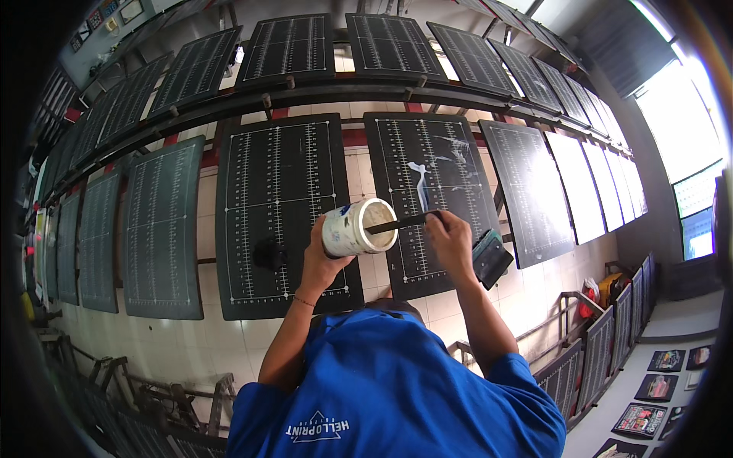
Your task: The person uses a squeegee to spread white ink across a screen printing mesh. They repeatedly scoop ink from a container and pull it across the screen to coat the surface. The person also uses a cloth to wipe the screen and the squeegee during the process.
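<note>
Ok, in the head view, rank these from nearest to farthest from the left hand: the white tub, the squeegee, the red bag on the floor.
From the left hand:
1. White tub, held in that hand, tilted toward the right.
2. Squeegee, just past the right hand, over the smeared board.
3. Red bag, far right on the floor by the racks.

Tub blocks left of smeared pallet; squeegee crowds right; upper pallet free.

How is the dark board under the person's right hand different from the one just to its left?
The board under the right hand carries white smears; the left board is clean apart from a small dark object resting on it. The tub in the left hand overlaps the left board's edge. Both are dark with white ruled grids.
</note>
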Demonstrator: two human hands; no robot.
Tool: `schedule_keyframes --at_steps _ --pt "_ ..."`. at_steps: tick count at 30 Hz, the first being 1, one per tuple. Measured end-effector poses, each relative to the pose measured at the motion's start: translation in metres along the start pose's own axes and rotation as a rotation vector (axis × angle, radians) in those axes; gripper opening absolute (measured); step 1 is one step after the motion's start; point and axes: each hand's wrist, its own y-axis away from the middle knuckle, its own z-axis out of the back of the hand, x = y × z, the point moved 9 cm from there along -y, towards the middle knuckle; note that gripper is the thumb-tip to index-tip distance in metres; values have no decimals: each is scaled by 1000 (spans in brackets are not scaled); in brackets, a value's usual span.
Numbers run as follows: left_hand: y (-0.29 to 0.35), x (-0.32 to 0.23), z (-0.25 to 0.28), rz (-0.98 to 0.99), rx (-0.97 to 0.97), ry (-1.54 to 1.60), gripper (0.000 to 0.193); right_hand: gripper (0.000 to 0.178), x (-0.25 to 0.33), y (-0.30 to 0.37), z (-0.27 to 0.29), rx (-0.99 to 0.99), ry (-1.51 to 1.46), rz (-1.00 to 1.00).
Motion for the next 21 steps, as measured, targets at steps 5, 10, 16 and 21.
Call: schedule_keyframes --at_steps 5,10,16,21 --pt "1 5 -32 66 31 57 103 20 -57 -7 44 -94 -538 -138" --pt "-7 0 -71 79 17 62 101 12 -136 -31 92 -188 -833 -320" --pt "-12 -2 -103 63 -55 31 97 12 -242 -68 134 -283 -982 -437" --pt "-5 -3 -120 111 -114 115 95 20 -312 -88 161 -385 -738 -445"
